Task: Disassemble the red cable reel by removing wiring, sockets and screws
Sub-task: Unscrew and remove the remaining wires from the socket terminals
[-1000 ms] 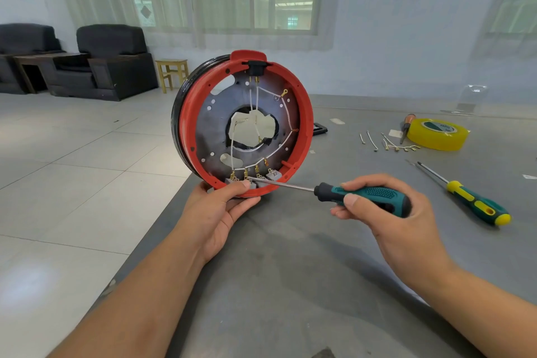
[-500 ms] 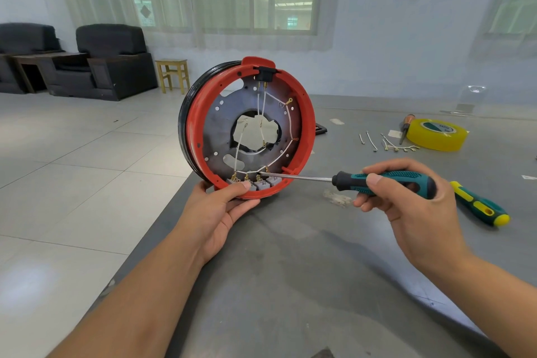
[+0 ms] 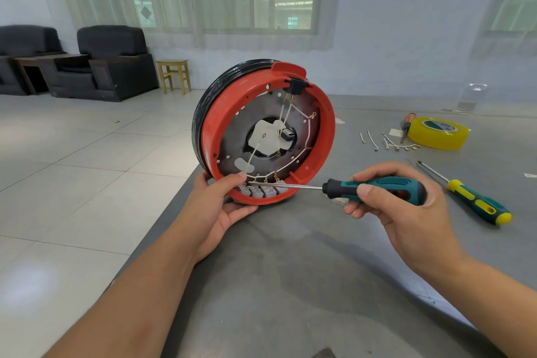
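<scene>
The red cable reel (image 3: 263,136) stands on edge at the near-left corner of the grey worktop (image 3: 290,285), its open side tilted toward the right. The left hand (image 3: 220,206) grips its lower rim, thumb inside. Just above that grip, white wires (image 3: 293,161) with brass terminals loop over a dark plate; grey socket blocks (image 3: 260,191) sit right beside the thumb. Black cable (image 3: 209,104) is wound behind the red flange. The right hand (image 3: 406,206) grips a teal screwdriver (image 3: 374,187), its tip beside the left thumb.

screwdriver tip (image 3: 249,183): hidden behind thumb | tape label (image 3: 441,125): perhaps illegible
</scene>
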`<state>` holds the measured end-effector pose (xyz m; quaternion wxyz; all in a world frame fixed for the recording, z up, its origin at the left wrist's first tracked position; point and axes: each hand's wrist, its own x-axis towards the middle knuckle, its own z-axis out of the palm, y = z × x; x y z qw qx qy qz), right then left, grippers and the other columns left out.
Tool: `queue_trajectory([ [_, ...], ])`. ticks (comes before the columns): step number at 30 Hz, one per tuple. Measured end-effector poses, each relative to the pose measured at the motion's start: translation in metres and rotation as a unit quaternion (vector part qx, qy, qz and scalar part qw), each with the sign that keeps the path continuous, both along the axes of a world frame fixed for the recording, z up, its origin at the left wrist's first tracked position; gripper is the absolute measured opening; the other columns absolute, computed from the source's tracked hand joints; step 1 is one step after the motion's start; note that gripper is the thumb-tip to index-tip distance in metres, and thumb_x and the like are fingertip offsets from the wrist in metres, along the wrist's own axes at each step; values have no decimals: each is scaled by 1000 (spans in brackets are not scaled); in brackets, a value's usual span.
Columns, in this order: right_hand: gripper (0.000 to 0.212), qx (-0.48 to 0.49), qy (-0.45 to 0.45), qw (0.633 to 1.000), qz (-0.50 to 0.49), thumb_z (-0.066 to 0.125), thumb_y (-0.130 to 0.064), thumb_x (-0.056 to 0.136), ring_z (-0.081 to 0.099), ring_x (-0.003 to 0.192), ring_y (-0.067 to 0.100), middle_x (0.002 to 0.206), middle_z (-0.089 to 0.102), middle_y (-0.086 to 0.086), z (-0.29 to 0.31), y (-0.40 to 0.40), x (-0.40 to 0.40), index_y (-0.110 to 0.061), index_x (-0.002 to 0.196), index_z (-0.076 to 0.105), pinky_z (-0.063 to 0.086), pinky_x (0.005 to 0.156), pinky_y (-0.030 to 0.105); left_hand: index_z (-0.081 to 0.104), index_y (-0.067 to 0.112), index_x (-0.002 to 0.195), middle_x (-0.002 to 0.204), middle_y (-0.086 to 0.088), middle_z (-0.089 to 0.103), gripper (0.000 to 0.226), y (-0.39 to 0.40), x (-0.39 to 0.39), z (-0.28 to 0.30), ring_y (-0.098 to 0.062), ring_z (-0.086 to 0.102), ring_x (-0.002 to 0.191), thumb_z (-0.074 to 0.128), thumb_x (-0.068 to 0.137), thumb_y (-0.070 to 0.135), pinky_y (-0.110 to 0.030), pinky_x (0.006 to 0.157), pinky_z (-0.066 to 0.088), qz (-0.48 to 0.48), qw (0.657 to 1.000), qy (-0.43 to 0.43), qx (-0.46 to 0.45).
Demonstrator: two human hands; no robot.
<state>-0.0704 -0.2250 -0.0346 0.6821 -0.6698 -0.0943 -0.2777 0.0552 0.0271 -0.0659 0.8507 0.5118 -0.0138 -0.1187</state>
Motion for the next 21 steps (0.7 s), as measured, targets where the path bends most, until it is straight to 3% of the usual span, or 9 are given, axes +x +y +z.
queue_trajectory([
  [4, 18, 6, -5, 1000, 0, 77, -23, 72, 72, 62, 40, 84, 73, 21, 0, 1, 1, -19, 89, 76, 61, 61, 32, 62, 10, 128, 102, -10, 82, 41, 8, 2, -1, -31, 80, 95, 80, 91, 9, -40, 78, 67, 16, 996, -26, 88],
  [9, 16, 11, 2, 1000, 2, 77, -23, 71, 71, 62, 41, 81, 72, 23, 0, -2, 2, -19, 86, 74, 60, 61, 32, 66, 7, 121, 103, -11, 82, 38, 9, 4, -3, -25, 81, 94, 84, 87, 9, -31, 73, 66, 18, 993, -27, 111],
  [11, 16, 14, 3, 1000, 1, 77, -23, 72, 71, 62, 40, 80, 72, 23, -1, -3, 2, -18, 86, 74, 60, 61, 32, 68, 7, 121, 107, -12, 81, 43, 9, 3, -2, -25, 80, 95, 87, 82, 10, -31, 73, 65, 1, 994, -36, 107],
  [13, 16, 16, 4, 1000, 1, 78, -22, 72, 71, 62, 41, 81, 72, 23, 0, -4, 3, -18, 86, 74, 60, 61, 32, 65, 11, 127, 112, -14, 80, 62, 11, 3, -2, -28, 80, 97, 91, 70, 14, -33, 74, 65, -14, 995, -48, 88],
  [16, 17, 16, 7, 1000, 0, 78, -23, 72, 71, 63, 40, 83, 73, 22, 1, -5, 3, -20, 88, 74, 60, 61, 31, 52, 29, 131, 109, -13, 80, 84, 16, 6, -5, -38, 79, 98, 94, 62, 5, -41, 75, 66, -23, 997, -54, 42],
  [21, 27, 25, 11, 1000, -15, 84, -19, 72, 72, 66, 42, 92, 74, 17, 5, -5, 2, -26, 95, 72, 61, 62, 32, 58, 20, 131, 117, -21, 77, 74, 19, 8, -8, -45, 76, 105, 90, 67, 4, -45, 80, 65, -49, 997, -64, 13],
])
